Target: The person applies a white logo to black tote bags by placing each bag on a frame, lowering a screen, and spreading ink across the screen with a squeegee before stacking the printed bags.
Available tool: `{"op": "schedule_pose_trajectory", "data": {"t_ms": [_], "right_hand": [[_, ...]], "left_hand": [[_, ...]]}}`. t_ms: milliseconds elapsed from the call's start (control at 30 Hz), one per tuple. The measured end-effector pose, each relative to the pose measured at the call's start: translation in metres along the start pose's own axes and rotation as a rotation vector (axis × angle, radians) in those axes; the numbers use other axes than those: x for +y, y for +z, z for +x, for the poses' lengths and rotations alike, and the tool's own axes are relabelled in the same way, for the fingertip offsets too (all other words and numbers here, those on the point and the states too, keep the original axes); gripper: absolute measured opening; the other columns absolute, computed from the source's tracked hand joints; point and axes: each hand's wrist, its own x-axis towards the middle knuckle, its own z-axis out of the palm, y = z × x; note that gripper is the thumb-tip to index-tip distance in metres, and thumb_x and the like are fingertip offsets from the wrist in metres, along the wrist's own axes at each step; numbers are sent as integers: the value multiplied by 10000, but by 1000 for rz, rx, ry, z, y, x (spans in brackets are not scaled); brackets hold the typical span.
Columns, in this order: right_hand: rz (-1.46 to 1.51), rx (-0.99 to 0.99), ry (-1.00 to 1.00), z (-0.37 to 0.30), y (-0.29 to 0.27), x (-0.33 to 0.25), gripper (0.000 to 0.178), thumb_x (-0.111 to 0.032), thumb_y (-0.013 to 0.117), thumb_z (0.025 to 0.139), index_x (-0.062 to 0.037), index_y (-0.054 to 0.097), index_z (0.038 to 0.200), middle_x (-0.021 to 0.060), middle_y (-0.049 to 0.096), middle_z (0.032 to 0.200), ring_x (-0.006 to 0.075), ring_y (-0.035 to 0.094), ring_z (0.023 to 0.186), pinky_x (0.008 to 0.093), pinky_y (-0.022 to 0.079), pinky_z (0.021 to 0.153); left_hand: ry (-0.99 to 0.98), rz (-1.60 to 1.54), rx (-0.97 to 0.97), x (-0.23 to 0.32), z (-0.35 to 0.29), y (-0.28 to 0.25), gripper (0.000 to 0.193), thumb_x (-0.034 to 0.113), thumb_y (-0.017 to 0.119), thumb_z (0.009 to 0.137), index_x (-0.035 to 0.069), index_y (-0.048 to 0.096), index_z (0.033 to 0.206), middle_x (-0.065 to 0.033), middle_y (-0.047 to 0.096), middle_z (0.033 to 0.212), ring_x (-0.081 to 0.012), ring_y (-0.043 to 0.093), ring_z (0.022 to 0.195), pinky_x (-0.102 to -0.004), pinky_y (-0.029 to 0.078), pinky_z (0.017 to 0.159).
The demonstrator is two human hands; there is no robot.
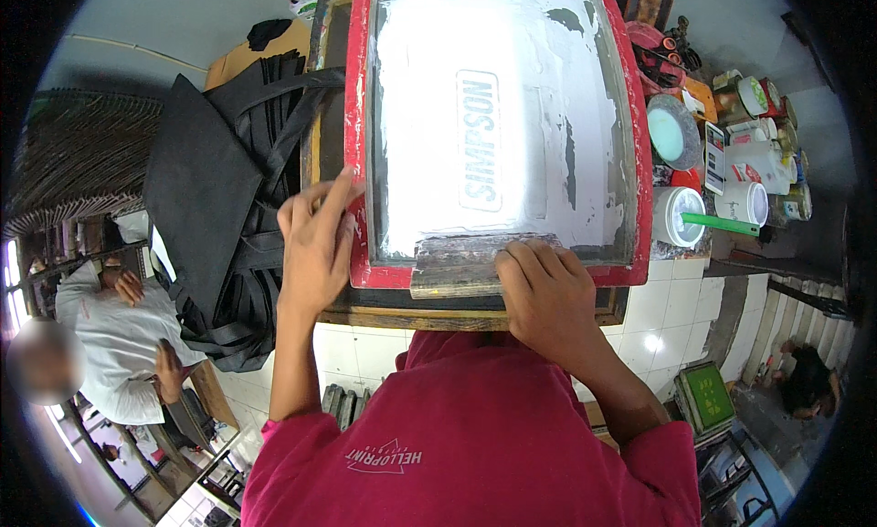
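Observation:
A screen printing frame (357, 98) with red-painted wooden sides lies in front of me, white ink smeared over its mesh. A framed block of lettering shows in the middle of the mesh. My right hand (548, 285) grips a worn, ink-stained squeegee (457, 267) at the frame's near end. The squeegee lies crosswise there, overlapping the near red bar; its lower edge is hard to make out. Along the left red bar, my left hand (318, 239) rests with fingers stretched out and thumb apart, touching the wood.
Beneath the frame is a dark board with a wooden edge (420, 321). Black fabric bags (215, 171) are piled left. On the right stand a white tub (676, 218) with a green-handled tool (726, 223), a bowl (667, 136) and several jars. A person (119, 335) sits left; another crouches far right.

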Motion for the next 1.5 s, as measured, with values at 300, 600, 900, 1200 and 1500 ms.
{"op": "schedule_pose_trajectory", "data": {"t_ms": [300,600,900,1200,1500], "right_hand": [[22,4,4,1,-2,-1,209,-66,654,799,-46,643,1007,98,673,1028,263,668,990,386,518,846],[19,22,13,0,1,-1,186,-103,629,783,-72,623,966,75,643,988,234,637,966,363,498,829],[13,16,22,-2,3,-2,149,-110,627,807,-81,638,953,72,647,985,225,636,958,361,494,827],[13,10,19,-2,1,-1,128,-104,632,825,-76,644,949,73,649,977,225,632,949,361,492,826],[17,2,17,-2,1,0,129,-98,627,806,-77,633,933,63,621,956,224,616,938,358,483,816]], "left_hand": [[16,-26,15,19,-4,-8,517,39,616,922,53,555,1435,-98,717,1116,-278,545,1132,-434,327,1009],[350,-242,-288,29,72,49,734,-51,542,880,102,398,1583,-62,728,1241,-288,538,1163,-413,341,1042],[325,-230,-270,35,77,52,719,-96,554,870,127,472,1549,-86,756,1047,-248,573,1040,-364,367,977],[321,-265,-209,25,82,51,636,-18,566,875,88,517,1500,-71,703,1006,-234,534,1002,-358,351,927],[333,-265,-267,26,96,59,642,-2,557,897,80,477,1529,-40,732,1186,-241,523,974,-369,351,933]]}}
